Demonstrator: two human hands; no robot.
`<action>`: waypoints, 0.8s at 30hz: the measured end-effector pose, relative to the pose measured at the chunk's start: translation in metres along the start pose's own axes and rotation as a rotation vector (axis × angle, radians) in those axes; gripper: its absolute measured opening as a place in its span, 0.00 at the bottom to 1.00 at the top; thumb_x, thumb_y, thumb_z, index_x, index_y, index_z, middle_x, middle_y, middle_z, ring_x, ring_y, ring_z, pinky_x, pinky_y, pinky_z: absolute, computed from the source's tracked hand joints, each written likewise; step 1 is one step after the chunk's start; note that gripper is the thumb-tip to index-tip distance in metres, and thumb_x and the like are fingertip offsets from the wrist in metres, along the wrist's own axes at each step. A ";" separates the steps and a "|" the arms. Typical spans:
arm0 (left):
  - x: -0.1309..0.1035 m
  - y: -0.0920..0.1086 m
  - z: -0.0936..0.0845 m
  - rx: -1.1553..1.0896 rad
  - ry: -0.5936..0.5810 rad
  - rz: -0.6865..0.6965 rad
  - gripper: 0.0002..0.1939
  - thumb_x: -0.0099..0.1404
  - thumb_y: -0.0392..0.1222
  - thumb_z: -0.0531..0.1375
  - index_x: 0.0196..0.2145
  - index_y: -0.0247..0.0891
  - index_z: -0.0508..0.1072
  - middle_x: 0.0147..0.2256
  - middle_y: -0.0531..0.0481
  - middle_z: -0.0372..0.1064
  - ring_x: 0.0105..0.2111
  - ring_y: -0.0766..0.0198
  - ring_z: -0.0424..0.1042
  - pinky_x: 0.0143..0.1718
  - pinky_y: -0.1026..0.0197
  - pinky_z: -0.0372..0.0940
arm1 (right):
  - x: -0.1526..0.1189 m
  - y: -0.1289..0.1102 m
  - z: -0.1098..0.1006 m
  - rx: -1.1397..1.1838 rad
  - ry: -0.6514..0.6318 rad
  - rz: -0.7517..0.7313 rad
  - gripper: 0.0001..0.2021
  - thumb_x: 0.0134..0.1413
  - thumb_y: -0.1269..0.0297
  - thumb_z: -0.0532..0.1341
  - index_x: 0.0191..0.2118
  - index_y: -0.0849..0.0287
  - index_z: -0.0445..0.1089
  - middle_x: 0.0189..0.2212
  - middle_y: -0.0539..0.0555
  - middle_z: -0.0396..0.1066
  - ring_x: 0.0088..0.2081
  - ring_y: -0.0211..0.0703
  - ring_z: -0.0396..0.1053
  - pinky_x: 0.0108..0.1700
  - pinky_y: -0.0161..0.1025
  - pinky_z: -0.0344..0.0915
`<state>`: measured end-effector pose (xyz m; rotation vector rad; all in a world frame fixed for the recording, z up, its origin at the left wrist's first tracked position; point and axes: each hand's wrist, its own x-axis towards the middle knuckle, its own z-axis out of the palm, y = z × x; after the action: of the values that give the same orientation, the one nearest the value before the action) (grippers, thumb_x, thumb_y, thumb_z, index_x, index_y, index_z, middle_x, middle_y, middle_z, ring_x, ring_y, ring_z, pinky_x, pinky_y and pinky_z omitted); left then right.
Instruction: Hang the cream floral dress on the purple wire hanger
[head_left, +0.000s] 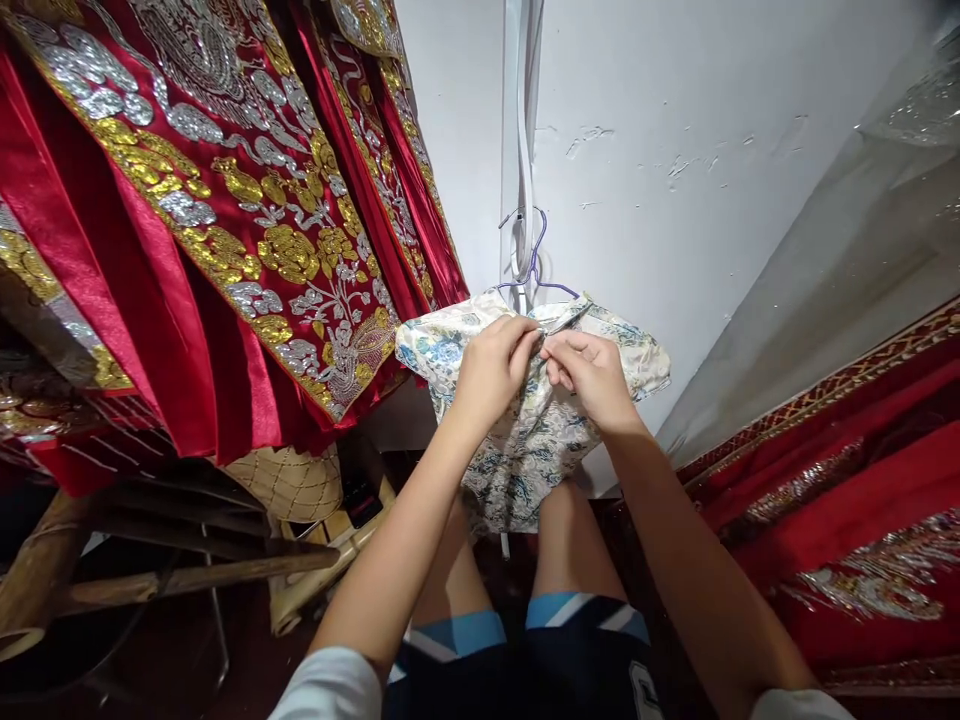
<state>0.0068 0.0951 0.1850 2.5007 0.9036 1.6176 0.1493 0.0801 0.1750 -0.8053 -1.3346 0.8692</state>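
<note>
A white shirt with a blue and green floral print (517,470) hangs in front of me on a purple wire hanger (537,262). Its short sleeves spread out to both sides. My left hand (499,355) is closed on the shirt near the neckline, fingertips pinching the cloth. Just to its right, my right hand (589,370) pinches the neckline edge with thumb and forefinger. The fingertips of both hands almost meet. Whatever small fastening may lie between them is too small to make out.
A white cable or strap (523,130) runs down the pale wall (645,150) behind the hanger. Red satin cloth with gold and silver sequins (292,250) hangs at left, above bamboo poles (202,575). More red embellished fabric (862,530) lies at right beside plastic sheeting (825,270).
</note>
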 end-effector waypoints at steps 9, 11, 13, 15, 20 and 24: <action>-0.005 -0.004 -0.037 -0.029 0.449 -0.172 0.09 0.70 0.41 0.56 0.38 0.35 0.74 0.37 0.48 0.73 0.40 0.62 0.70 0.47 0.59 0.63 | -0.029 0.070 -0.002 -0.043 -0.014 0.215 0.12 0.46 0.58 0.63 0.20 0.60 0.69 0.11 0.47 0.62 0.16 0.32 0.53 0.20 0.33 0.48; -0.010 -0.033 -0.052 -0.232 0.575 -0.355 0.08 0.69 0.41 0.58 0.35 0.35 0.74 0.34 0.49 0.72 0.36 0.65 0.70 0.44 0.61 0.65 | -0.043 0.069 -0.004 0.001 -0.022 0.255 0.12 0.46 0.58 0.62 0.20 0.60 0.69 0.11 0.47 0.62 0.16 0.32 0.52 0.20 0.33 0.47; -0.020 -0.063 -0.058 -0.543 0.704 -0.609 0.07 0.68 0.37 0.58 0.31 0.35 0.72 0.30 0.51 0.70 0.32 0.68 0.70 0.41 0.64 0.66 | -0.057 0.064 -0.004 0.025 -0.028 0.287 0.11 0.47 0.59 0.62 0.20 0.59 0.69 0.11 0.47 0.61 0.16 0.32 0.53 0.20 0.33 0.47; -0.036 -0.080 -0.053 -0.851 0.838 -0.900 0.10 0.70 0.32 0.54 0.31 0.35 0.70 0.25 0.52 0.67 0.29 0.70 0.69 0.40 0.66 0.68 | -0.068 0.059 0.001 0.038 -0.022 0.323 0.11 0.47 0.60 0.61 0.20 0.58 0.68 0.11 0.47 0.61 0.16 0.33 0.53 0.21 0.33 0.48; -0.087 -0.067 -0.002 -1.144 1.000 -1.156 0.16 0.72 0.29 0.45 0.38 0.32 0.72 0.29 0.47 0.72 0.32 0.69 0.73 0.42 0.67 0.69 | -0.101 0.067 0.012 0.180 0.105 0.319 0.13 0.49 0.59 0.61 0.18 0.57 0.66 0.11 0.46 0.58 0.16 0.33 0.49 0.21 0.35 0.44; -0.125 -0.039 0.042 -1.075 0.962 -1.120 0.11 0.68 0.34 0.51 0.40 0.34 0.73 0.34 0.45 0.74 0.40 0.64 0.75 0.47 0.63 0.68 | -0.128 0.079 0.002 0.326 0.276 0.322 0.16 0.50 0.57 0.64 0.18 0.57 0.63 0.13 0.46 0.56 0.17 0.33 0.48 0.21 0.36 0.43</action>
<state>-0.0115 0.0796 0.0498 0.3044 0.7962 1.8765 0.1376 0.0031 0.0458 -0.8572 -0.8057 1.1479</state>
